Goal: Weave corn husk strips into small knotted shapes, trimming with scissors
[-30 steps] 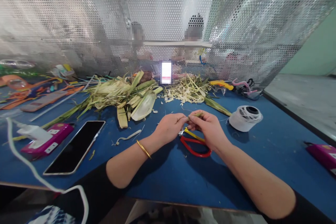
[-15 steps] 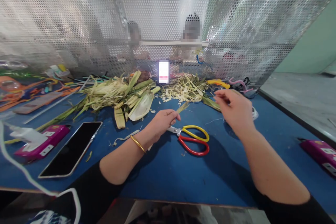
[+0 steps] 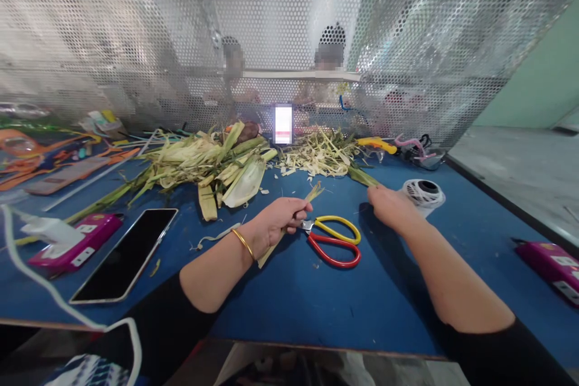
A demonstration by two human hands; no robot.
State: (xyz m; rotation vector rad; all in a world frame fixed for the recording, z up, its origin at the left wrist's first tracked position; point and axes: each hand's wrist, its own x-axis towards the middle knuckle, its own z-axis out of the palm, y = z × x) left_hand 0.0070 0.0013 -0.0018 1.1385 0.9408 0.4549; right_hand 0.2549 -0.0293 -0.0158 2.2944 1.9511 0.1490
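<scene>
My left hand (image 3: 287, 214) is closed around a narrow strip of corn husk (image 3: 313, 192). Its frayed tip sticks out past the fingers, and a pale tail shows below the wrist. Scissors (image 3: 333, 242) with one yellow and one red handle lie on the table beside this hand, their blades partly hidden by it. My right hand (image 3: 389, 207) is low over the table with fingers curled in; what they hold, if anything, is hidden. A green husk leaf (image 3: 362, 177) ends at those fingers. Just behind the hand stands a spool of white thread (image 3: 424, 194).
Piled corn husks (image 3: 194, 160) and a heap of thin shreds (image 3: 312, 154) lie along the back, before a perforated metal screen (image 3: 280, 18). At left are a phone (image 3: 124, 256) and a purple power strip (image 3: 75, 244); another power strip (image 3: 549, 265) is at right.
My right hand has come down to the table and slightly left, uncovering the thread spool. My left hand has turned a little and shifted slightly, still gripping the husk strip.
</scene>
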